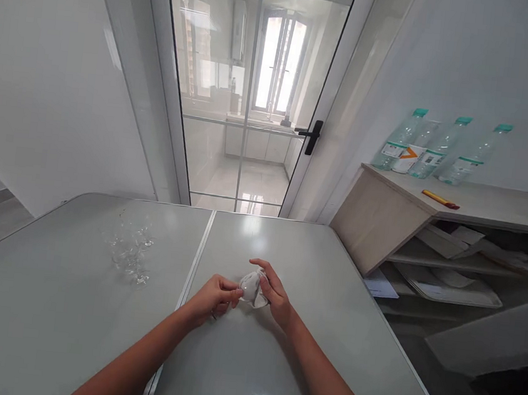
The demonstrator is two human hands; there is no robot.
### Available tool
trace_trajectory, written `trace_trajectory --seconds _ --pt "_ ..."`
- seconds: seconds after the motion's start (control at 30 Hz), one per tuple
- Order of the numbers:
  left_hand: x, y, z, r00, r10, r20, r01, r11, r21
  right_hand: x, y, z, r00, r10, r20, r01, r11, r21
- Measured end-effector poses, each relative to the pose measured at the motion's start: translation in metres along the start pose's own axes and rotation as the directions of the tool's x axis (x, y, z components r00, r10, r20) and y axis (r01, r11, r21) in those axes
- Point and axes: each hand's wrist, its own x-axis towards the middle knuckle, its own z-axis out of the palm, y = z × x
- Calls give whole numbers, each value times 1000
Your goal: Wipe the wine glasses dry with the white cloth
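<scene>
Over the near middle of the table, my left hand [216, 297] pinches the edge of a small rounded clear glass [248, 291] between thumb and fingers. A white cloth [261, 300] is bunched around the glass's right side. My right hand [278, 297] curls over this cloth from the right, pressing it against the glass, its index finger reaching out above. Cloth and fingers hide much of the glass, so its full shape is unclear. To the left of my hands stands a cluster of several clear glass pieces [131, 249], whose outlines blend together.
The grey-green table [68, 309] has a pale seam [199, 247] running across it. Beyond it is a glazed door [242, 157] with a black handle [314, 137]. At right, a wooden shelf unit [384, 219] carries several plastic bottles [463, 162] and a yellow-red stick-shaped packet [440, 199].
</scene>
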Motion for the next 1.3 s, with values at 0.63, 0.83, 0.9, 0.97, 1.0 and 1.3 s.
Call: trace_trajectory --seconds 0.63,0.83,0.9,0.97,1.0,1.3 --pt "5 -2 0 978 187 -92 -168 969 180 7 -2 7 976 121 -180 -75 967 242" --pt "11 -19 0 822 459 -338 -236 813 532 6 -4 -7 815 -26 -578 100 990 95" --pt "10 -25 3 736 624 -261 -217 583 783 4 -5 -12 877 -225 -425 153 968 -197" --pt "8 -27 5 691 717 -93 -228 338 913 3 -5 -14 945 -319 -69 261 866 -427" --pt "6 -26 5 673 740 -3 -244 226 943 4 -5 -14 947 -308 93 313 819 -480" --pt "0 -24 13 644 764 -40 -357 347 867 12 2 -5 975 94 -202 -60 983 171"
